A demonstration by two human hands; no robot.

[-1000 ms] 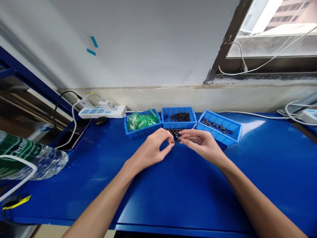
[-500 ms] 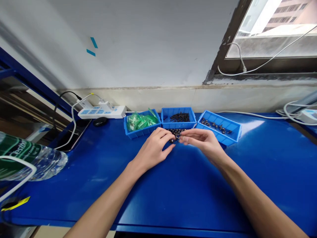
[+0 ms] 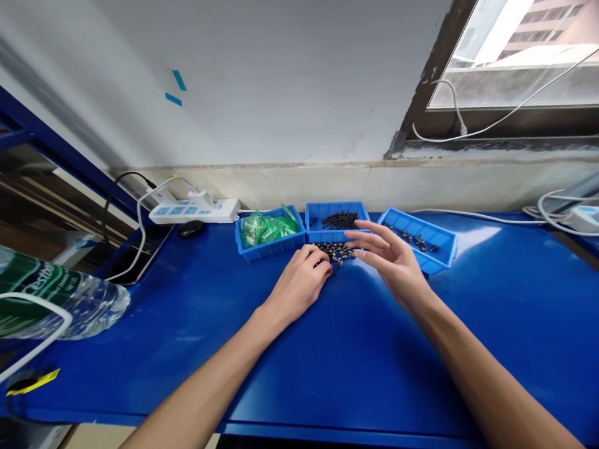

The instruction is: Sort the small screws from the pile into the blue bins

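Observation:
A pile of small dark screws point(image 3: 337, 251) lies on the blue tabletop in front of the middle bin. At the pile's left edge, my left hand point(image 3: 304, 274) rests with its fingers curled and pressed together; what they hold, if anything, is hidden. My right hand point(image 3: 393, 259) hovers just right of the pile, fingers spread, with nothing seen between them. Behind it, the middle blue bin point(image 3: 334, 236) contains dark screws heaped to its right side. The right blue bin point(image 3: 437, 262) sits at an angle with several scattered screws inside.
A left blue bin point(image 3: 262, 254) holds green plastic bags. Along the wall lie a white power strip point(image 3: 196, 212) and a black mouse point(image 3: 190, 229). A large water bottle point(image 3: 79, 299) lies at the left. White cables point(image 3: 472, 215) run along the back.
My right hand has lifted away from the pile to the right, and its fingers have spread. My left hand's fingers have curled in at the pile, thumb closer to them.

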